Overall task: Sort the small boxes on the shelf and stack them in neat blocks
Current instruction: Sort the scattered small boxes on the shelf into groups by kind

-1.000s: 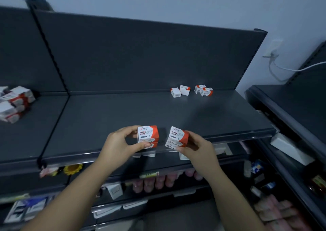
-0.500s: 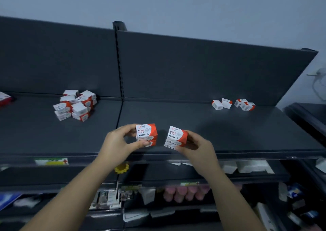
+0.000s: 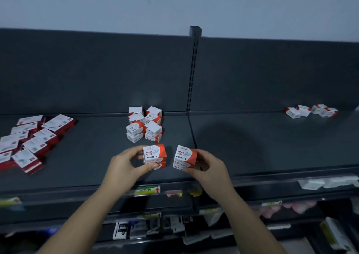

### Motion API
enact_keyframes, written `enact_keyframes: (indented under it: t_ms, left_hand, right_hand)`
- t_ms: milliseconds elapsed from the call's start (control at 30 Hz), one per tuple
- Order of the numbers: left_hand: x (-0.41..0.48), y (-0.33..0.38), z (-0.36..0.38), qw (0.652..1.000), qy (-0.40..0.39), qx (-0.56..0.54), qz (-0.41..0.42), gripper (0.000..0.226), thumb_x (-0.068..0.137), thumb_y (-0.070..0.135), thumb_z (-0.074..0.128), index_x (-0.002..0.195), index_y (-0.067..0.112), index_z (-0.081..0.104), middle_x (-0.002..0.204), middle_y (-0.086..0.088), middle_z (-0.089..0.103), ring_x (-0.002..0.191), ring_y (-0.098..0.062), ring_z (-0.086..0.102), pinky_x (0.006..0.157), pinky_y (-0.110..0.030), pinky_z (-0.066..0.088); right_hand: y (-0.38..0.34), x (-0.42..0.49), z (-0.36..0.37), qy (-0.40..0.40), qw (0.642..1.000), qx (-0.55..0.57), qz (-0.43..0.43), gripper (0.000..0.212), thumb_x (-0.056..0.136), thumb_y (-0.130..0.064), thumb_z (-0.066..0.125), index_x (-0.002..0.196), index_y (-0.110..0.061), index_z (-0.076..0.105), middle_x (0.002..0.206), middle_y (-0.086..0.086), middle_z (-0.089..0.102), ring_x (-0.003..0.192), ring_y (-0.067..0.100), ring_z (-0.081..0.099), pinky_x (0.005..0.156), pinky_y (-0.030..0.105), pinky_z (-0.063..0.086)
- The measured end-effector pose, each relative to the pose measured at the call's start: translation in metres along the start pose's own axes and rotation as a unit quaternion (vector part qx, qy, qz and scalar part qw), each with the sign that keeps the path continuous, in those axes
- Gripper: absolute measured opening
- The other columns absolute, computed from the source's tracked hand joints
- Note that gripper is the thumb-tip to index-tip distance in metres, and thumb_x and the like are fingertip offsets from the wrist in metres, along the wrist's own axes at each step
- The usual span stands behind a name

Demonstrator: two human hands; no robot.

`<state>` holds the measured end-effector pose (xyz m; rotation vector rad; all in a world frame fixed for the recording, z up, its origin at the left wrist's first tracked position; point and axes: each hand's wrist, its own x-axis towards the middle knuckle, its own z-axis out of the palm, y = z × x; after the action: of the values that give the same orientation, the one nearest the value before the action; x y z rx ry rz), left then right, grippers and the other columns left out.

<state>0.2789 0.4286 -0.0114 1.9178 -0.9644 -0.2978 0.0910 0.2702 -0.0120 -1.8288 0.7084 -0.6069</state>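
Left stack (image 3: 154, 157): two small red-and-white paper clip boxes, one on the other. Long axis vertical, printed "PAPER CLIPS" face toward the camera, text level. Left hand (image 3: 124, 166) has its grip closed round it, thumb at the bottom front, fingers curled over the top-left.

Right stack (image 3: 185, 157): also two boxes. Long axis tilted a bit, top leaning right, printed face turned up and left. Right hand (image 3: 209, 168) pinches it from the right side, grip closed on it.

The two stacks are just beside each other with a gap between, over the front part of the dark shelf (image 3: 252, 147). Cannot tell if they rest on it.

Behind them, a block of small boxes (image 3: 144, 124) sits near the back panel, two columns, a bit uneven. Four loose small boxes (image 3: 311, 111) are far right at the back. Flat red-and-white boxes (image 3: 33, 139) are spread out on the left. An upright post (image 3: 192, 75) splits the back panel. A price label (image 3: 147, 190) is on the front edge. Lower shelves (image 3: 155, 228) hold blurry goods.
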Motion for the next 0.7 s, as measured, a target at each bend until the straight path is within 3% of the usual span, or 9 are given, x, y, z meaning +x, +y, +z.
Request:
enact_keyframes:
  t_ms: [233, 367, 533, 600, 700]
  left_hand:
    - [0.007, -0.038, -0.019, 1.000, 0.010, -0.016, -0.023, 0.047, 0.067, 0.027, 0.088, 0.109, 0.032, 0.068, 0.097, 0.018, 0.071, 0.091, 0.005, 0.064, 0.080, -0.013, 0.047]
    - [0.022, -0.059, -0.024, 0.999, -0.009, 0.004, -0.050, 0.041, 0.069, 0.029, 0.087, 0.105, 0.032, 0.066, 0.091, 0.021, 0.070, 0.086, 0.009, 0.063, 0.079, -0.016, 0.050]
    - [0.036, -0.075, -0.028, 0.997, -0.058, 0.009, -0.056, 0.042, 0.071, 0.034, 0.085, 0.107, 0.029, 0.063, 0.099, 0.017, 0.067, 0.091, 0.001, 0.063, 0.077, -0.014, 0.047]
    - [0.035, -0.082, -0.031, 0.997, -0.072, 0.005, -0.041, 0.044, 0.072, 0.037, 0.084, 0.110, 0.033, 0.063, 0.102, 0.017, 0.065, 0.094, 0.002, 0.061, 0.081, -0.011, 0.046]
    - [0.035, -0.090, -0.033, 0.996, -0.083, -0.002, -0.020, 0.044, 0.077, 0.028, 0.080, 0.118, 0.030, 0.065, 0.102, 0.016, 0.063, 0.098, 0.005, 0.058, 0.079, -0.002, 0.038]
  right_hand:
    - [-0.009, 0.020, 0.055, -0.025, 0.998, -0.062, 0.006, 0.042, 0.076, -0.023, 0.083, 0.114, -0.031, 0.066, 0.105, -0.019, 0.069, 0.099, -0.007, 0.062, 0.084, 0.010, 0.049]
    - [-0.003, 0.038, 0.077, -0.035, 0.990, -0.134, 0.021, 0.044, 0.077, -0.026, 0.083, 0.117, -0.027, 0.064, 0.109, -0.016, 0.067, 0.099, -0.003, 0.061, 0.088, 0.015, 0.049]
    - [0.002, 0.050, 0.088, -0.032, 0.984, -0.173, 0.030, 0.045, 0.080, -0.024, 0.080, 0.121, -0.024, 0.062, 0.114, -0.010, 0.065, 0.099, 0.002, 0.057, 0.085, 0.010, 0.043]
    - [0.006, 0.052, 0.088, -0.040, 0.983, -0.175, 0.031, 0.052, 0.079, -0.027, 0.080, 0.125, -0.027, 0.058, 0.116, -0.013, 0.061, 0.104, 0.001, 0.057, 0.092, 0.017, 0.047]
    - [0.009, 0.053, 0.084, -0.054, 0.989, -0.130, 0.045, 0.061, 0.080, -0.030, 0.079, 0.134, -0.033, 0.050, 0.122, -0.016, 0.059, 0.109, -0.001, 0.059, 0.098, 0.023, 0.049]
